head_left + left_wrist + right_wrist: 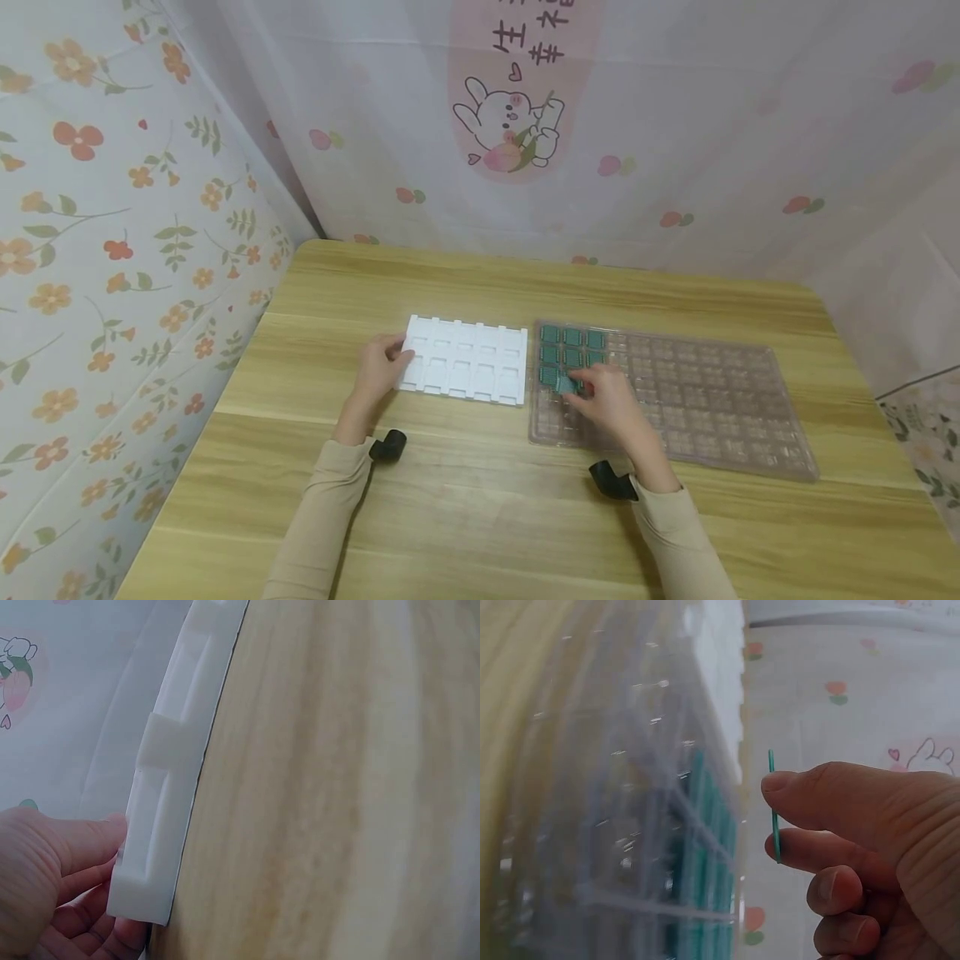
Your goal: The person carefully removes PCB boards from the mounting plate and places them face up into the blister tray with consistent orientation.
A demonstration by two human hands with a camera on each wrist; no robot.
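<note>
My left hand (378,367) holds the left end of a white blister tray (474,358) with two rows of shallow pockets. In the left wrist view the thumb lies at the tray's edge and the other fingers curl beside its corner. Over the clear plastic tray (705,400), my right hand (611,400) pinches a small green circuit board (566,384) between thumb and index finger. The right wrist view shows this board edge-on, thin and raised off the tray. More green boards (572,337) sit in pockets at the clear tray's left end, some hidden behind the fingers.
Both trays lie side by side on a wood-grain table (465,508), with a narrow gap between them. A printed curtain (675,125) hangs behind the table and a floral one (112,250) on the left. Black wrist mounts (613,482) sit under both forearms.
</note>
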